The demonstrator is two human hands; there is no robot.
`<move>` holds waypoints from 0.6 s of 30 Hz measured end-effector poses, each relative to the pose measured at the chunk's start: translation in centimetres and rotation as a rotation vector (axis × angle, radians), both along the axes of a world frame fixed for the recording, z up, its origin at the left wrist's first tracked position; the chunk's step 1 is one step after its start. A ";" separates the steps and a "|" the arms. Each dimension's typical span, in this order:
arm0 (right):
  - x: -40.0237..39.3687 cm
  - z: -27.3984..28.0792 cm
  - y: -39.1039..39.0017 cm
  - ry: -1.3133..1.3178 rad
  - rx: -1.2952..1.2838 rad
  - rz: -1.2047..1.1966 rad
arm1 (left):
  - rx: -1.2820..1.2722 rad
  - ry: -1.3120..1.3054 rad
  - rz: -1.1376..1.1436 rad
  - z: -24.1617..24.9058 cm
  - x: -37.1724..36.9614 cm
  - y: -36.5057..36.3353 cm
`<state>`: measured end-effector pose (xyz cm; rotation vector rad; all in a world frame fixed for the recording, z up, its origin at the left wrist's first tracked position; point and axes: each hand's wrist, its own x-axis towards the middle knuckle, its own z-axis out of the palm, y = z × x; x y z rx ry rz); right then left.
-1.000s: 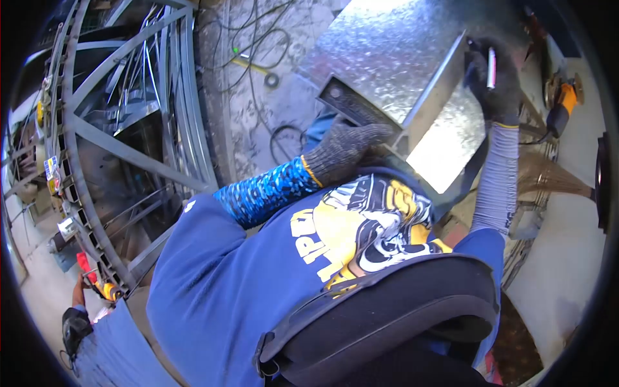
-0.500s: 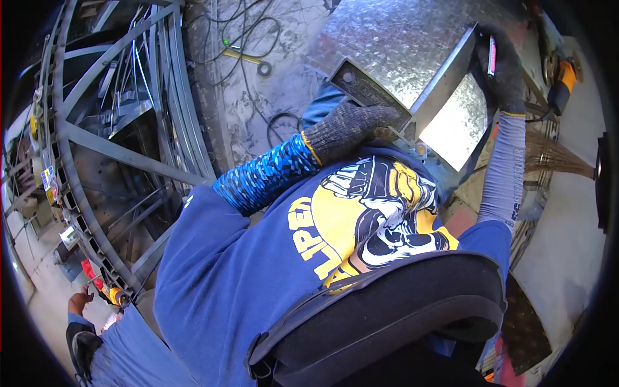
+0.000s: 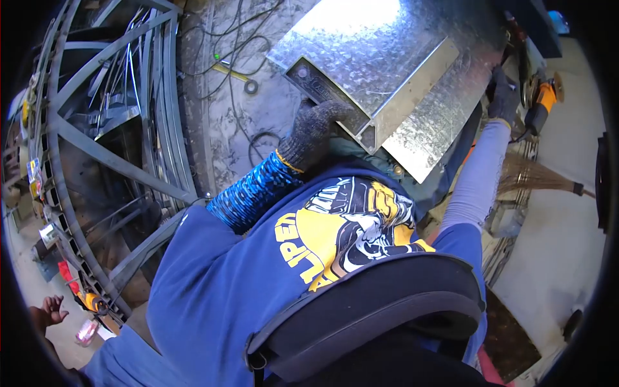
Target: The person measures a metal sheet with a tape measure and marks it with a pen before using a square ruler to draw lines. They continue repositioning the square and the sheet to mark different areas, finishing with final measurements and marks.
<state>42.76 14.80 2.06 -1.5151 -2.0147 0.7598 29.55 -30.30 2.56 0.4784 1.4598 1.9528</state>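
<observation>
My left hand [image 3: 317, 131], in a dark knit glove, is closed round the thick black stock of a metal square [image 3: 418, 87]. The square lies on a shiny galvanized sheet [image 3: 361, 39], its flat blade pointing to the upper right. The sheet rests across my lap, one corner toward my body. At the sheet's right edge is my right hand [image 3: 503, 98], also gloved. Its fingers are partly hidden, and a small pale item shows near them, too small to name.
An orange angle grinder [image 3: 541, 106] lies at the right, above a straw broom [image 3: 538, 175]. Steel frames [image 3: 122, 158] fill the left side. Cables and a yellow tool with a tape roll [image 3: 250, 86] are on the floor. Another person's hand [image 3: 53, 311] shows at lower left.
The square has gone from tilted up to lying flat on the sheet, shifted left with my left hand. My right hand has left the blade and moved down to the sheet's right edge.
</observation>
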 end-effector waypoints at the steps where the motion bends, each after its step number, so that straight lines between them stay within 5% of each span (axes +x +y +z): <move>1: 0.1 -1.8 0.8 0.288 -0.232 -0.054 | -0.017 0.085 0.071 -0.3 -0.4 0.4; 2: 0.1 -2.6 1.3 0.577 -0.466 -0.113 | -0.015 0.094 0.073 -0.1 -0.9 0.6; 3: 0.6 -2.2 0.3 0.351 -0.192 0.228 | 0.002 0.133 0.112 0.2 -1.4 0.7; 4: 0.0 -2.4 0.6 0.360 -0.183 0.222 | 0.023 0.170 0.148 0.3 -1.9 1.0; 6: -1.9 -2.8 1.5 0.975 -0.940 0.116 | -0.020 0.219 0.126 -1.8 -3.2 0.4; 12: -4.7 -4.3 2.2 0.936 -0.837 -0.081 | 0.087 0.229 0.162 -2.5 -5.1 1.5; 14: -3.6 -7.0 4.6 0.931 -0.864 0.166 | -0.107 0.436 0.193 -3.6 -6.2 1.1; 15: -4.0 -3.7 1.4 1.056 -0.979 0.010 | -0.183 0.447 0.206 -3.0 -6.9 0.6; 16: -3.9 -1.7 -1.7 1.059 -0.974 0.015 | 0.216 -0.116 0.209 -3.7 -8.1 0.3; 18: -2.2 0.4 -6.0 1.081 -0.839 -0.087 | 0.262 -0.281 0.101 -3.1 -10.7 -2.3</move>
